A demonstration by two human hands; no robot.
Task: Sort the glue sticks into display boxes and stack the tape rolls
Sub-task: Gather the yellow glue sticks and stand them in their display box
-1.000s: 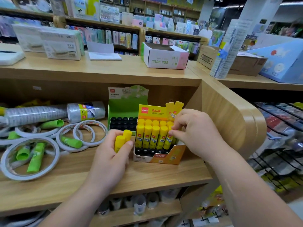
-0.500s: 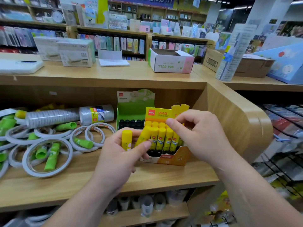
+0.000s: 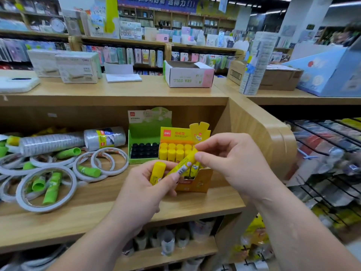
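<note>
On the far left of the shelf point(image 3: 109, 194): loose tape rolls point(image 3: 45, 189) lying flat and overlapping, not stacked, with green glue sticks point(image 3: 51, 187) scattered in and among them. Further right, a green display box point(image 3: 144, 132) with black caps in it; whether full, impossible to tell. Beside it, a yellow display box point(image 3: 193, 182) with rows of yellow glue sticks standing upright, looking nearly full. So, by judgement, yellow sorting well advanced; green sticks and tape stacking not yet done. In front of the yellow box, left hand point(image 3: 142, 194) closed around one upright yellow stick point(image 3: 156, 172), cap up. Right hand point(image 3: 232, 165) pinching the upper end of a second yellow glue stick point(image 3: 183, 167), long axis slanted, top toward upper right, lower end against the left thumb.
</note>
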